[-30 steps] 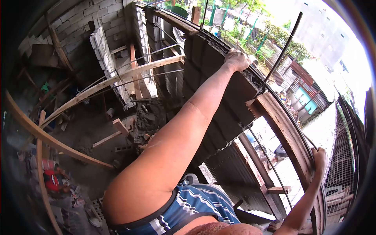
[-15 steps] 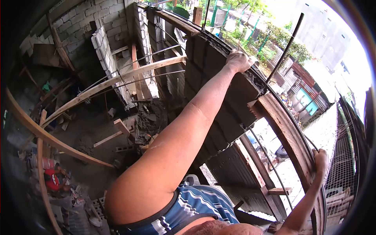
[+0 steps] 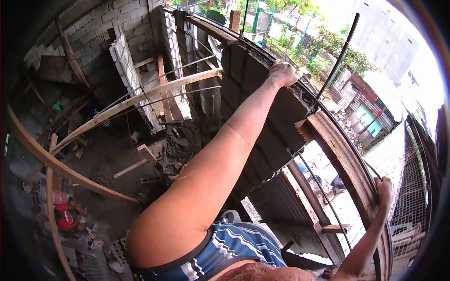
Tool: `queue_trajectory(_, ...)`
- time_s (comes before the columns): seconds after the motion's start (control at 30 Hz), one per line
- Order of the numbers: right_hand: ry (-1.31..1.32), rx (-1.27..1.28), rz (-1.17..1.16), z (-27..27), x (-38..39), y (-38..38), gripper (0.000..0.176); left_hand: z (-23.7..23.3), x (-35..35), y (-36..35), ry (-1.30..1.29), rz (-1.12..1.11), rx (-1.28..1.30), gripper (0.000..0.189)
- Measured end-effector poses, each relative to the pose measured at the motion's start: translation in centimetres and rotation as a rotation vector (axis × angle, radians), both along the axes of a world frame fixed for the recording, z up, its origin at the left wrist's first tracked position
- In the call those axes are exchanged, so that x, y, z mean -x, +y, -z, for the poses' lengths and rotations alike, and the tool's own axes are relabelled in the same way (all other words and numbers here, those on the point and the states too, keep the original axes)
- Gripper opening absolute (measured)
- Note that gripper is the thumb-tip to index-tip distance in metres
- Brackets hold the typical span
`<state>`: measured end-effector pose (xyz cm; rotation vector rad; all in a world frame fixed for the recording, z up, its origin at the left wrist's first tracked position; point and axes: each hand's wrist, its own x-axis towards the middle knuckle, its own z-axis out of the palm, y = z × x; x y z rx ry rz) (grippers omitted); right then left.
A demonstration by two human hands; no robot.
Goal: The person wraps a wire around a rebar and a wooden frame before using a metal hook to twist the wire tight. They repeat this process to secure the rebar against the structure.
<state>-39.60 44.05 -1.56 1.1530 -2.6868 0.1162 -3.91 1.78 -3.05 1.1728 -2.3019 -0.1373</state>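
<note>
My left hand (image 3: pixel 284 74) is closed over the top edge of the dark plastered wall panel (image 3: pixel 262 100), with the arm stretched up across the view. Something small and pale shows beside its fingers, too small to name. At the right, my right hand (image 3: pixel 384 188) is closed around a thin dark bar (image 3: pixel 371 169) along the outer side of a curved-looking wooden beam (image 3: pixel 335 150). Part of its grip is hidden. An upright metal rod (image 3: pixel 338 56) rises between the two hands.
A long wooden brace (image 3: pixel 136 99) runs left from the panel. Far below at lower left is a person in red (image 3: pixel 65 218), near rubble and timber. Wire mesh (image 3: pixel 407 187) stands at the right. Corrugated sheets (image 3: pixel 276 206) hang under the panel.
Both of my hands keep their places. The view has shifted very slightly, and the person in red below has changed posture a little.
</note>
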Motion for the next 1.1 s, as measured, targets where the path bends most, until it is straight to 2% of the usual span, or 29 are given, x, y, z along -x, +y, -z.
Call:
queue_trajectory(0.17,0.004,0.018,-0.013,-0.1,-0.5,0.1,0.038,-0.3,-0.3,0.4,0.008,0.049,-0.016,0.059)
queue_trajectory(0.43,0.032,0.024,-0.038,0.0,-0.5,0.2,0.038,-0.5,-0.3,0.9,0.007,0.005,-0.045,0.059)
queue_trajectory(0.73,0.019,0.012,-0.013,0.1,-0.1,0.0,0.038,0.3,0.2,-0.4,-0.045,-0.006,0.025,0.062)
queue_trajectory(0.8,0.013,0.008,-0.013,0.0,-0.1,0.0,0.039,0.3,0.3,-0.4,-0.031,-0.006,-0.016,0.054)
queue_trajectory(1.1,0.005,-0.026,0.009,-0.2,-0.3,-0.1,0.041,0.5,0.3,-0.3,0.017,-0.017,0.016,0.05)
